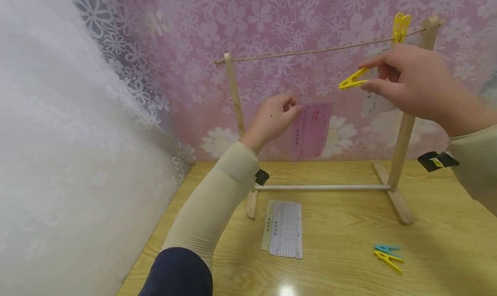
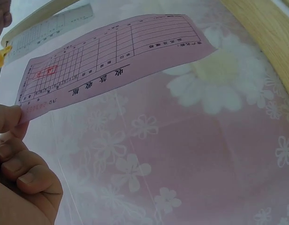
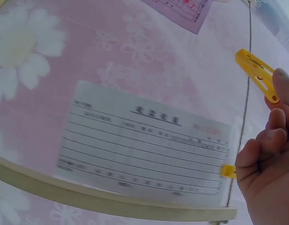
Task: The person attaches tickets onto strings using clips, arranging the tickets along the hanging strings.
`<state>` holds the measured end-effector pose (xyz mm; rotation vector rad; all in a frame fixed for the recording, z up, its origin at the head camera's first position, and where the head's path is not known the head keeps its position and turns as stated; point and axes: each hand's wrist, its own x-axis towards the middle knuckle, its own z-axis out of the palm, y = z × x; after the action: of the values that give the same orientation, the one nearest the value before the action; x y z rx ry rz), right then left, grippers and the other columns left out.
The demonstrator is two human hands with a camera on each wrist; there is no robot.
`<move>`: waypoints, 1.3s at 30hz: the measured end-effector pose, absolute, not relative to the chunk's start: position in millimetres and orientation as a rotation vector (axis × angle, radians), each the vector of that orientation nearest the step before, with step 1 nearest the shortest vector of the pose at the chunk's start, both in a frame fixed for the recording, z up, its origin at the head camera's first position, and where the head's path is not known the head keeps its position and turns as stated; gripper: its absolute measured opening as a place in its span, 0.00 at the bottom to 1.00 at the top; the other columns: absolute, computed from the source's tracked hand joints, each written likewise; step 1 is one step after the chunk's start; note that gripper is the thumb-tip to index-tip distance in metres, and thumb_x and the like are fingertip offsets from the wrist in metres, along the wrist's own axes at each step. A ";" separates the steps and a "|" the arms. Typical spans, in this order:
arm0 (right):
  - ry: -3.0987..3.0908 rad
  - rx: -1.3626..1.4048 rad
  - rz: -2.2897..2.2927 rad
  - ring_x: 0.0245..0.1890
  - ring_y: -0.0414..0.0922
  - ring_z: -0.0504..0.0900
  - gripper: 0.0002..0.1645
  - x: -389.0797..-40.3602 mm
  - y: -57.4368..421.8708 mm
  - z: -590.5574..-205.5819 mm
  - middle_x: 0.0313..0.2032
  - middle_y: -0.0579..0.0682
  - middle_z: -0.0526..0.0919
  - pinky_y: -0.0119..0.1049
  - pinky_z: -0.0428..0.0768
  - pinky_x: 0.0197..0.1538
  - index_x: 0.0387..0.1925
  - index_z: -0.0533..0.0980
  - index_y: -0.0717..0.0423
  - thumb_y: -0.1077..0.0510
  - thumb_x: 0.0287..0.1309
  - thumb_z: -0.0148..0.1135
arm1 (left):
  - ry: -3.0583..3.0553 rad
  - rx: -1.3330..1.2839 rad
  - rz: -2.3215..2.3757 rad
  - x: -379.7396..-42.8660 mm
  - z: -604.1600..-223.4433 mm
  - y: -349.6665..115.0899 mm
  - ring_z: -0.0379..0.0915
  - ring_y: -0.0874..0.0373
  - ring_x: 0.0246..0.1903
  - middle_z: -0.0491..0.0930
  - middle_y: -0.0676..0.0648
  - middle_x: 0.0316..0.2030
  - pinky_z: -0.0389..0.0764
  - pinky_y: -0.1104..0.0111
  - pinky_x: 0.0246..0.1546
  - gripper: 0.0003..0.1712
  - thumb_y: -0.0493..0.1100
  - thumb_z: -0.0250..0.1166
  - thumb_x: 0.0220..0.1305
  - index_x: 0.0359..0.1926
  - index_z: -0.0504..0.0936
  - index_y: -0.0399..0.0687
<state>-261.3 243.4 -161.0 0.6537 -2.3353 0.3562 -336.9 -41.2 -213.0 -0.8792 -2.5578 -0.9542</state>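
Between thumb and fingers, my left hand [image 1: 275,117] pinches a pink receipt slip [image 1: 312,132] by its corner; the slip hangs below the rope, and its red stamp shows in the left wrist view. My right hand [image 1: 417,82] grips a yellow clothespin [image 1: 352,79] by its handle ends, its nose pointing left toward the slip. Behind the right hand, a white receipt slip [image 3: 144,140] hangs from the rope [image 1: 295,53], held by another yellow clothespin [image 1: 401,27] near the right post.
A wooden stand [image 1: 404,145] carries the rope, with a white crossbar [image 1: 322,187] low down. On the table [image 1: 330,244] lie a white slip [image 1: 287,229] over a greenish slip [image 1: 266,235], a blue clothespin [image 1: 386,248] and a yellow clothespin [image 1: 389,260]. A flowered curtain [image 1: 186,93] hangs behind.
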 end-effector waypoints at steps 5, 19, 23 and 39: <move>-2.287 0.645 0.209 0.27 0.48 0.60 0.16 -261.1 237.5 -136.5 0.27 0.54 0.67 0.37 0.56 0.32 0.51 0.80 0.64 0.57 0.68 0.65 | -2.570 -0.819 -0.970 -342.5 -205.4 -30.6 0.69 0.59 0.31 0.79 0.54 0.37 0.72 0.68 0.32 0.12 0.53 0.57 0.77 0.49 0.82 0.55; -2.379 0.616 0.038 0.36 0.62 0.68 0.15 -275.4 220.6 -78.5 0.45 0.69 0.73 0.62 0.75 0.41 0.53 0.75 0.71 0.63 0.74 0.53 | -2.489 -0.739 -1.003 -351.7 -182.8 -5.2 0.69 0.60 0.32 0.78 0.54 0.37 0.71 0.70 0.32 0.13 0.53 0.53 0.79 0.50 0.79 0.53; -2.402 0.591 0.010 0.35 0.62 0.68 0.14 -281.2 221.3 -69.8 0.44 0.68 0.73 0.58 0.72 0.36 0.52 0.76 0.69 0.62 0.74 0.53 | -2.503 -0.712 -0.960 -350.2 -174.4 1.5 0.69 0.61 0.33 0.77 0.54 0.37 0.71 0.71 0.34 0.13 0.55 0.53 0.79 0.50 0.79 0.56; -2.576 0.624 0.025 0.40 0.61 0.72 0.17 -296.6 217.8 -74.6 0.50 0.66 0.76 0.59 0.73 0.42 0.54 0.77 0.65 0.56 0.76 0.52 | -2.521 -0.620 -0.811 -343.6 -158.4 20.9 0.70 0.62 0.32 0.77 0.57 0.35 0.70 0.72 0.33 0.13 0.57 0.52 0.78 0.51 0.78 0.60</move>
<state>-296.6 217.8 -74.6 0.6239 -2.5763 0.0254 -343.6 20.9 -158.4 -0.6202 -2.5207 -0.8115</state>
